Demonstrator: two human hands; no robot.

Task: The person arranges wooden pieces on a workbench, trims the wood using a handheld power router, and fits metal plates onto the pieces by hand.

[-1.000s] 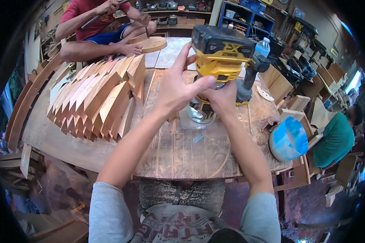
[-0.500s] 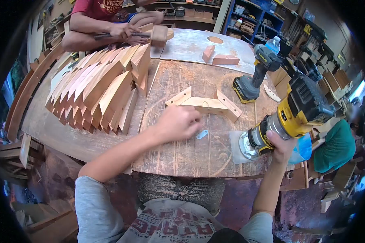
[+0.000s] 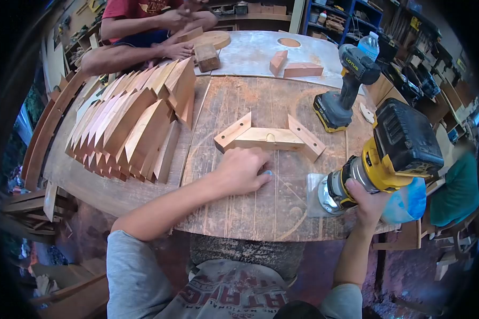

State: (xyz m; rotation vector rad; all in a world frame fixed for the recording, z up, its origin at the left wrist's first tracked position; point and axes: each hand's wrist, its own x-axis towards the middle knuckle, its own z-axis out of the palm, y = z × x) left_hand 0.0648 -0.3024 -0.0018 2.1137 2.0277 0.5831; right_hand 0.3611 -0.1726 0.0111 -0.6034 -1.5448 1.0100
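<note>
My right hand (image 3: 366,204) is wrapped around the yellow-and-black cordless router (image 3: 375,159), which tilts to the right with its clear base (image 3: 318,199) on the worktable (image 3: 239,212). My left hand (image 3: 245,173) rests on the tabletop with its fingers curled and closed. A bit of a small blue-grey plate (image 3: 268,173) shows at its thumb and fingertips; the rest is hidden. Just beyond that hand lies a wooden assembly (image 3: 271,138) of one middle bar and two angled end pieces with dark holes.
Angled wood pieces (image 3: 127,122) are stacked at left. A Lotus cordless drill (image 3: 348,85) stands at right near a water bottle (image 3: 369,45). Two wood blocks (image 3: 303,69) lie on the far board. A co-worker (image 3: 138,26) sits behind the stack, by a wooden mallet head (image 3: 206,57).
My left hand has come down over the small plate, which lay uncovered before. The co-worker has let go of the mallet. The router stays in my right hand.
</note>
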